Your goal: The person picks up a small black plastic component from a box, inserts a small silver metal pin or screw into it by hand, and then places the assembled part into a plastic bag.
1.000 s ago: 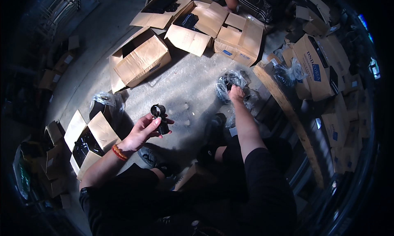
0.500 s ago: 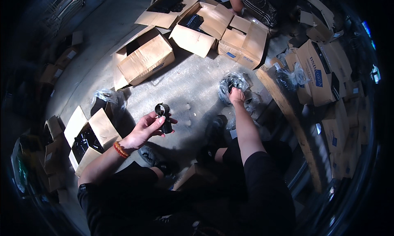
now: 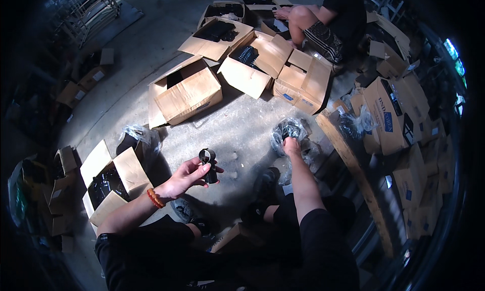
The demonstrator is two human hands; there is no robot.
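Note:
My left hand (image 3: 188, 178) is closed around a black plastic piece with an open ring at its top (image 3: 206, 156); the ring faces up and the lower part shows between my fingers. My right hand (image 3: 291, 146) reaches down into the mouth of a clear plastic bag (image 3: 298, 125) on the floor, which has dark contents. Its fingertips are hidden by the bag and the dark things there, so their grip does not show. To the left of my left hand stands an open cardboard box (image 3: 132, 170) with shiny black parts inside.
Several open cardboard boxes (image 3: 194, 96) of black parts stand ahead. Another person (image 3: 328, 23) sits beyond them. A wooden beam (image 3: 353, 162) runs along my right, with stacked cartons (image 3: 376, 116) past it. A bagged black item (image 3: 132, 142) stands at left.
The view has tilted up, so the boxes and hands appear lower and more of the other person shows. My left hand still holds the black piece; my right hand stays at the bag.

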